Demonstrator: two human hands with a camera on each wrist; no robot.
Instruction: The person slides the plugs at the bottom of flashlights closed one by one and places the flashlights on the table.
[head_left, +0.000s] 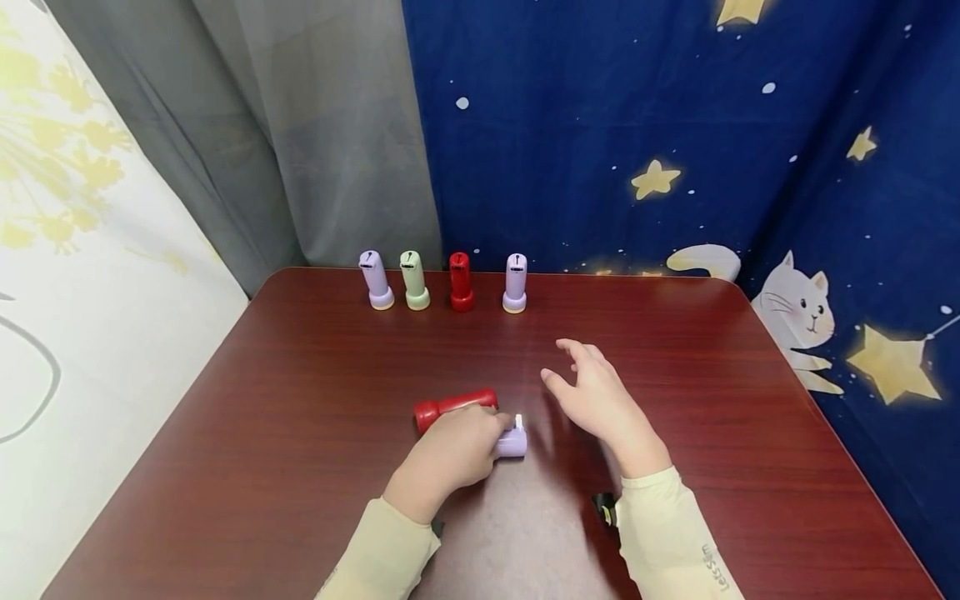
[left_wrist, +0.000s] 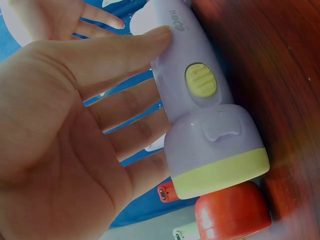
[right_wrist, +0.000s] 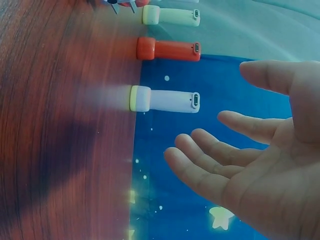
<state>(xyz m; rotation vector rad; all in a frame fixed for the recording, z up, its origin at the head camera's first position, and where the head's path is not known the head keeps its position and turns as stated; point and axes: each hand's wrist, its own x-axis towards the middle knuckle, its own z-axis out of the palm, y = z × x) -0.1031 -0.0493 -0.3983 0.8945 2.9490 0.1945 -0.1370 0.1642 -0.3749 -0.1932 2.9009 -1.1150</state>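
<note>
My left hand (head_left: 453,450) holds a lavender flashlight (left_wrist: 215,130) between thumb and fingers. It lies sideways low at the table, with a yellow switch and yellow rim in the left wrist view, and a small plug with prongs sticking up at its tail end in the head view. Just beyond it a red flashlight (head_left: 457,406) lies on its side, partly hidden by that hand. To the right, my right hand (head_left: 600,404) hovers over the table, fingers spread and slightly bent, holding nothing. The nearest upright flashlight to it is a lavender one (right_wrist: 170,100).
Along the back edge of the brown table (head_left: 315,375) stand more upright flashlights: another lavender one (head_left: 377,283), a pale green one (head_left: 415,283) and a red one (head_left: 461,283). Behind them hang a grey curtain (head_left: 352,142) and a blue starry curtain (head_left: 555,142).
</note>
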